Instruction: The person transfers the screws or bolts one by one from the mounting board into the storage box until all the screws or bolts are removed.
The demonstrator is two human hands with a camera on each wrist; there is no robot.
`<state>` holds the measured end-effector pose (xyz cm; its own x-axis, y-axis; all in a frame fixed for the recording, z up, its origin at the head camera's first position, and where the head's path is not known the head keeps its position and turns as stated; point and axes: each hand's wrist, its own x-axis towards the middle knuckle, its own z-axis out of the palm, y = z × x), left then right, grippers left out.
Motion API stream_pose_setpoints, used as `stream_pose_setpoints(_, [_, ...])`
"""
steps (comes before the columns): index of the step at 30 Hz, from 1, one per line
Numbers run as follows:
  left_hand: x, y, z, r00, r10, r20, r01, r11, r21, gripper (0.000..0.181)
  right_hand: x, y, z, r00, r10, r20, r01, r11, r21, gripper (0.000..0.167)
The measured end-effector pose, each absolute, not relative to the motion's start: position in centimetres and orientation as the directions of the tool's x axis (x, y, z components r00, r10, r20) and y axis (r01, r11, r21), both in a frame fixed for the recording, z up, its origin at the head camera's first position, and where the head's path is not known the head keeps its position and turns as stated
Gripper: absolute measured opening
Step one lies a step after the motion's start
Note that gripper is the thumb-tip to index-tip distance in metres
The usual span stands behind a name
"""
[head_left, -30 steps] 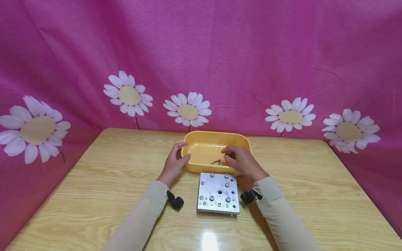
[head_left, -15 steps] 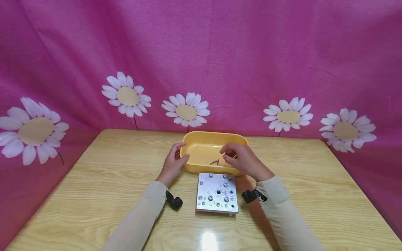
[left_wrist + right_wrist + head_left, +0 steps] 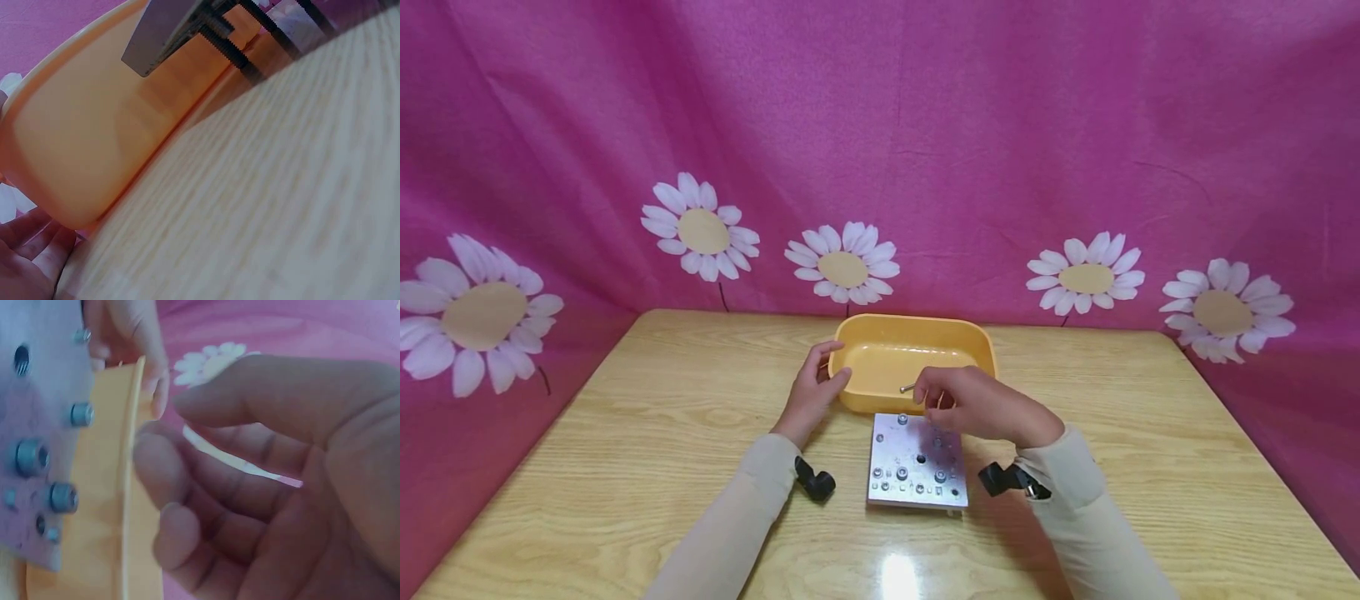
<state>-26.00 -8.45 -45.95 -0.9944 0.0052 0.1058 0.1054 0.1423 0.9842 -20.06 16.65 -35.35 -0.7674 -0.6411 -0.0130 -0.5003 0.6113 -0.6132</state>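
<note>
While the left hand (image 3: 812, 390) grips the end of the yellow tray (image 3: 898, 335) with thumb at the rim, the right hand (image 3: 981, 404) hangs over the tray's near edge, fingers loosely bent, thumb apart, holding nothing. A small metal rod (image 3: 905, 389), partly hidden, lies in the tray just beside the right fingertips; the bolted metal plate (image 3: 910, 454) stands below that hand, on threaded legs (image 3: 220, 47).

Head view bright + fairly even; wrist cams dimmer, hazy.
Light mainly from above: white glare on worktop (image 3: 1150, 467) nr its near edge (blown out), small glints in yellow tub (image 3: 880, 379). R hand (image 3: 981, 406) shades metal plate (image 3: 891, 454); soft shadow beside R sleeve (image 3: 1090, 517). L-wrist: worktop grain smeared.
</note>
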Motion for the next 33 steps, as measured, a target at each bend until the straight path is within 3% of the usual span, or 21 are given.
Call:
stream_pose_setpoints(15, [-26.1,-8.5,-46.2,-0.994,0.002,0.113,0.112,0.136,0.984,0.041,-17.7,15.8,-34.5,-0.713,-0.675,-0.189,-0.49,0.673,-0.554,0.009])
stream_pose_setpoints(33, [-26.3,-8.5,-46.2,-0.992,0.004,0.123,0.123,0.122,0.985,0.042,-16.8,14.3,-35.4,-0.656,-0.698,-0.286,-0.549,0.702,-0.454,0.018])
